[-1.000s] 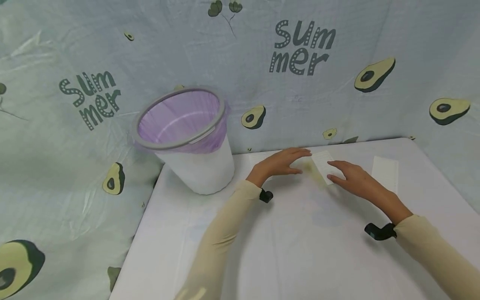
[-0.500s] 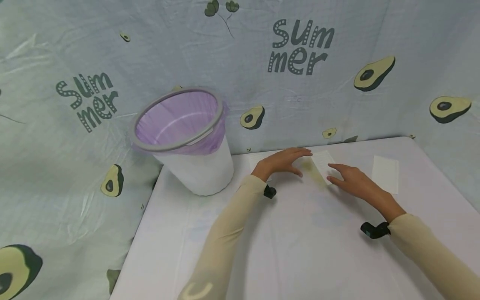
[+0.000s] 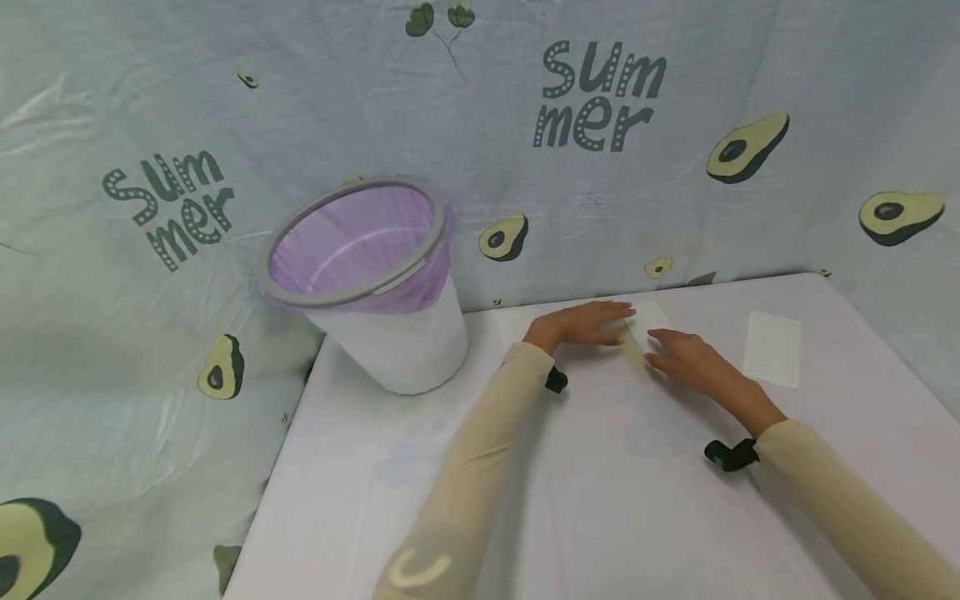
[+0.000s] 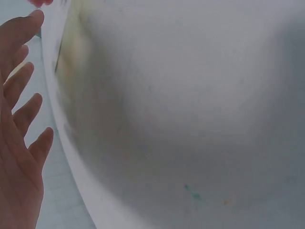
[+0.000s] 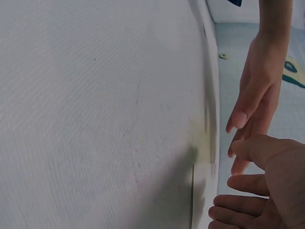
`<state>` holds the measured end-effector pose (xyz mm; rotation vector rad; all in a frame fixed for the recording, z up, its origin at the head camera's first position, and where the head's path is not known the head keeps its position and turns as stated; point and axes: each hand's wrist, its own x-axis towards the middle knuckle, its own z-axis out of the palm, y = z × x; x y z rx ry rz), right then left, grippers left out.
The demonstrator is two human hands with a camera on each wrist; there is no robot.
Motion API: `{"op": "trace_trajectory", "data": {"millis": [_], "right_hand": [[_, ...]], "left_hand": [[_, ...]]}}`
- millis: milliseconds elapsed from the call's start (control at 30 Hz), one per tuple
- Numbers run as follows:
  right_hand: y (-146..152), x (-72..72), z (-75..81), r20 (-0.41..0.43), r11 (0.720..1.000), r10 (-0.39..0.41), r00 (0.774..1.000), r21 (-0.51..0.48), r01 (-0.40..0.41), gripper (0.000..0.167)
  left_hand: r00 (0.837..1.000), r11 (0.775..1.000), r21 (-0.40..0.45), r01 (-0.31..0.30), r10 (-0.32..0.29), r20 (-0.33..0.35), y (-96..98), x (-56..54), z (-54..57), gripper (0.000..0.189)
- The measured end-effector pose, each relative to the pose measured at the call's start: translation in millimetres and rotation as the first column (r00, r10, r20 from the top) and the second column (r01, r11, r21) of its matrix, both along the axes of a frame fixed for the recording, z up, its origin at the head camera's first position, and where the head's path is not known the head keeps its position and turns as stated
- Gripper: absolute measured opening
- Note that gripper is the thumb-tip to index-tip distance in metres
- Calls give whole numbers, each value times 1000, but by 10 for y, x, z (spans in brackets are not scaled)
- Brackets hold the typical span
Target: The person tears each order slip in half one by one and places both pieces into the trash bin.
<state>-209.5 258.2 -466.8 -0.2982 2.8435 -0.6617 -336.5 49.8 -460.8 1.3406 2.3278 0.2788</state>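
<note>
A white rectangular sheet (image 3: 651,316) lies near the table's back edge, with a yellowish patch (image 3: 632,352) along its left side. My left hand (image 3: 583,323) hovers just left of it, fingers extended and apart in the left wrist view. To the sheet's right, my right hand (image 3: 692,363) faces the left one with loosely bent fingers, partly covering the sheet. Both hands appear in the right wrist view, the right hand (image 5: 267,191) below the left hand (image 5: 262,81), and neither holds anything. Whether any fingertip touches the sheet I cannot tell.
A white bucket (image 3: 408,362) lined with a purple bag (image 3: 360,225) stands at the back left. Another white sheet (image 3: 772,350) lies to the right, and one more sheet (image 3: 512,323) is partly behind my left hand. A printed cloth (image 3: 600,200) hangs behind the table.
My left hand has shifted right, over part of the yellowish patch. My right hand has come slightly left, so the gap between the hands is smaller. The sheets look unmoved.
</note>
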Motion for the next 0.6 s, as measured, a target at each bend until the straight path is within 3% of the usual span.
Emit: {"op": "trace_trajectory", "data": {"millis": [400,600], "right_hand": [[-82,-17,-22,36,998,27,999,49,-29,57],[-38,-41,-30,21,994,58,998,93,-59,55]], "left_hand": [[998,994,-106,-6,0,-57,28,57,-160,68],[987,995,-94,26,-40,-155,17,51,-150,59]]}}
